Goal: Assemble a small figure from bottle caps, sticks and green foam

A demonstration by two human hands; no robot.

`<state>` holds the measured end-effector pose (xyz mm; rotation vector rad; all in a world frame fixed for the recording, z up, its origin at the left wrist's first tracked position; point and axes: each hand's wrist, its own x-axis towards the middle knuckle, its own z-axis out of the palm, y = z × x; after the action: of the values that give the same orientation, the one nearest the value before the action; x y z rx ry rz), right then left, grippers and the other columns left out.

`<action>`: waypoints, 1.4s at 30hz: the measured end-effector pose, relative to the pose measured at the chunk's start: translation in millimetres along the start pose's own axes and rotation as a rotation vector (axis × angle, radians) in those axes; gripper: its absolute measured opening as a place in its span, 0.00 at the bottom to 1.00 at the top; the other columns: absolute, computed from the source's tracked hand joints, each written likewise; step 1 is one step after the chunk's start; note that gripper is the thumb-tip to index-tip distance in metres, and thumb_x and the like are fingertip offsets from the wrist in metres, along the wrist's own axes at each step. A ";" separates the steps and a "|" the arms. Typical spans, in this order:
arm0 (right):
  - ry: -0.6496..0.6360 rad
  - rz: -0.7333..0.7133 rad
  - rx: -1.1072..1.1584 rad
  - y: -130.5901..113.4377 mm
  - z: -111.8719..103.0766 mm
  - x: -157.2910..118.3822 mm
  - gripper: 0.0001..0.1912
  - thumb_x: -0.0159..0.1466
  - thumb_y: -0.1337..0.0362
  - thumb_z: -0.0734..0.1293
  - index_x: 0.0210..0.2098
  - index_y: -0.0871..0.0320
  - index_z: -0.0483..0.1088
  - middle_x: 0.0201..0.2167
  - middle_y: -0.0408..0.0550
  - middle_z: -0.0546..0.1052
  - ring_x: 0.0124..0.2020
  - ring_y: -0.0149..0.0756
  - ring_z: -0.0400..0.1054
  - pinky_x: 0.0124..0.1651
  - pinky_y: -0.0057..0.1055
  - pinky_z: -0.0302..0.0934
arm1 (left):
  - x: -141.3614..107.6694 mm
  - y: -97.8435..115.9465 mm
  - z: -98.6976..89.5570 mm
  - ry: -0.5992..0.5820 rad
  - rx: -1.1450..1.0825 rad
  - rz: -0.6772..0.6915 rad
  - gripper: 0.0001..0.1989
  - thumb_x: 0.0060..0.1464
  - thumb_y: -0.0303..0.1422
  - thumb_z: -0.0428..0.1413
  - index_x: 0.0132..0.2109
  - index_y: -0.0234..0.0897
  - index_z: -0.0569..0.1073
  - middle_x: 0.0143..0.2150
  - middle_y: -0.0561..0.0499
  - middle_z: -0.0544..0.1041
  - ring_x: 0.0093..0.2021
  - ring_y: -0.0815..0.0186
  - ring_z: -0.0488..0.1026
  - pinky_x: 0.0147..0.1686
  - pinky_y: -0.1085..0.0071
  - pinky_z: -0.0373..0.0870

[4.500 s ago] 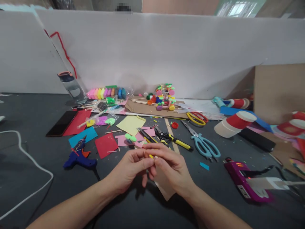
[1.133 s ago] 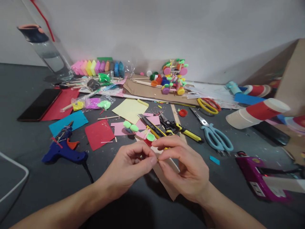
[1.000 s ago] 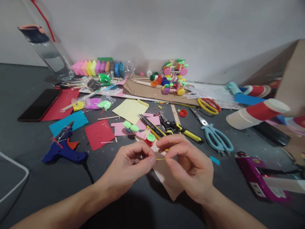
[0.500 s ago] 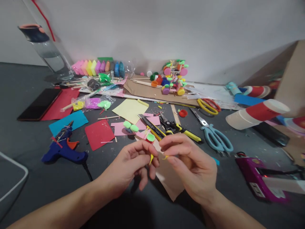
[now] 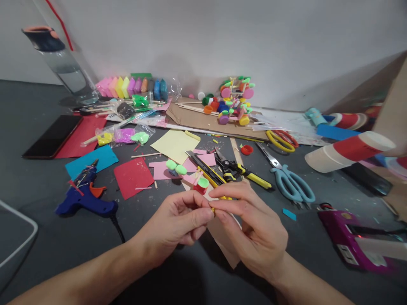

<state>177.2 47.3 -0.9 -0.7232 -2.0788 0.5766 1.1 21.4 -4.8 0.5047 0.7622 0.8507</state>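
My left hand (image 5: 187, 218) and my right hand (image 5: 254, 228) meet at their fingertips, low in the middle of the view. Pinched between them is a tiny bit of yellow clay (image 5: 213, 209), mostly covered by the fingers. Just beyond the fingertips stands a small craft piece with a red and green cap (image 5: 201, 184) and pale green ovals (image 5: 176, 167). A yellow and black utility knife (image 5: 206, 169) lies behind my hands, with pliers (image 5: 227, 165) beside it. Brown cardboard (image 5: 224, 243) lies beneath my hands.
At the left lie a blue glue gun (image 5: 85, 203), red paper (image 5: 133, 178) and a phone (image 5: 52, 136). Scissors (image 5: 292, 184), a paper cup stack (image 5: 349, 151) and a purple device (image 5: 352, 245) are at the right. Clay packs (image 5: 130, 87) and a colourful wheeled model (image 5: 237, 99) stand along the wall.
My hands have come together. The yellow clay, previously seen as separate bits in each hand, is now pinched at the joined fingertips. The view has shifted slightly.
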 end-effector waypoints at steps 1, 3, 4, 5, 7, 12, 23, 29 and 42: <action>-0.003 -0.023 -0.009 -0.1 0.1 0.4 0.16 0.63 0.77 0.66 0.47 0.57 0.73 0.45 0.50 0.76 0.47 0.37 0.71 0.51 0.38 0.66 | 0.0 0.2 -0.6 0.010 -0.006 -0.005 0.17 0.49 0.40 0.67 0.31 0.36 0.69 0.17 0.61 0.62 0.17 0.79 0.52 0.16 0.83 0.41; -0.005 -0.068 -0.020 -0.1 0.2 1.3 0.16 0.63 0.75 0.67 0.49 0.57 0.73 0.45 0.51 0.77 0.47 0.39 0.71 0.51 0.39 0.66 | -0.4 0.8 -1.5 0.023 -0.026 -0.017 0.17 0.48 0.41 0.68 0.30 0.35 0.69 0.17 0.60 0.63 0.18 0.79 0.53 0.16 0.83 0.41; -0.005 -0.081 -0.022 0.1 0.1 1.9 0.16 0.62 0.74 0.68 0.50 0.57 0.73 0.45 0.51 0.77 0.47 0.39 0.72 0.51 0.39 0.67 | -0.7 1.1 -1.8 0.026 -0.033 -0.024 0.18 0.47 0.41 0.68 0.30 0.35 0.69 0.17 0.60 0.63 0.17 0.79 0.53 0.15 0.82 0.41; -0.004 -0.088 -0.022 0.2 0.1 2.5 0.16 0.62 0.73 0.69 0.50 0.56 0.73 0.45 0.51 0.77 0.46 0.40 0.72 0.50 0.40 0.67 | -0.9 1.3 -2.0 0.026 -0.035 -0.027 0.18 0.47 0.42 0.68 0.29 0.35 0.69 0.17 0.60 0.63 0.17 0.79 0.53 0.15 0.82 0.41; -0.001 -0.078 -0.018 0.6 0.0 3.8 0.14 0.63 0.72 0.69 0.48 0.55 0.74 0.44 0.50 0.78 0.45 0.39 0.73 0.48 0.39 0.68 | -0.9 1.5 -1.9 0.021 -0.025 -0.025 0.18 0.48 0.43 0.67 0.29 0.34 0.69 0.17 0.59 0.64 0.17 0.79 0.53 0.15 0.82 0.42; 0.013 0.007 0.024 3.0 0.3 5.1 0.09 0.64 0.74 0.68 0.40 0.56 0.73 0.42 0.47 0.76 0.43 0.34 0.72 0.45 0.35 0.68 | 1.0 0.2 -1.6 0.040 0.054 -0.009 0.19 0.49 0.44 0.67 0.29 0.34 0.71 0.20 0.58 0.66 0.18 0.79 0.55 0.16 0.81 0.43; 0.003 -0.040 0.005 2.3 -0.4 1.0 0.15 0.63 0.78 0.66 0.46 0.59 0.74 0.45 0.49 0.76 0.47 0.33 0.70 0.51 0.34 0.64 | 1.1 0.9 -2.8 0.074 -0.039 -0.026 0.15 0.45 0.39 0.69 0.30 0.34 0.74 0.20 0.58 0.67 0.18 0.79 0.55 0.17 0.80 0.43; -0.015 -0.075 0.020 3.5 1.8 3.4 0.15 0.64 0.78 0.66 0.48 0.60 0.73 0.47 0.50 0.76 0.49 0.33 0.69 0.53 0.33 0.63 | 3.0 3.5 -1.2 0.107 -0.079 -0.040 0.19 0.40 0.40 0.72 0.27 0.33 0.72 0.18 0.58 0.66 0.17 0.80 0.55 0.16 0.80 0.41; 0.001 0.094 0.119 4.6 4.5 0.9 0.12 0.65 0.74 0.67 0.44 0.54 0.74 0.46 0.45 0.76 0.48 0.31 0.71 0.51 0.31 0.66 | 1.2 1.7 -3.9 0.094 -0.070 -0.026 0.13 0.44 0.37 0.71 0.31 0.34 0.78 0.21 0.57 0.68 0.18 0.80 0.58 0.17 0.82 0.45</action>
<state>174.3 50.6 -5.7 -0.7546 -1.9994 0.7452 -2.2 23.7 -6.7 0.3943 0.8207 0.8788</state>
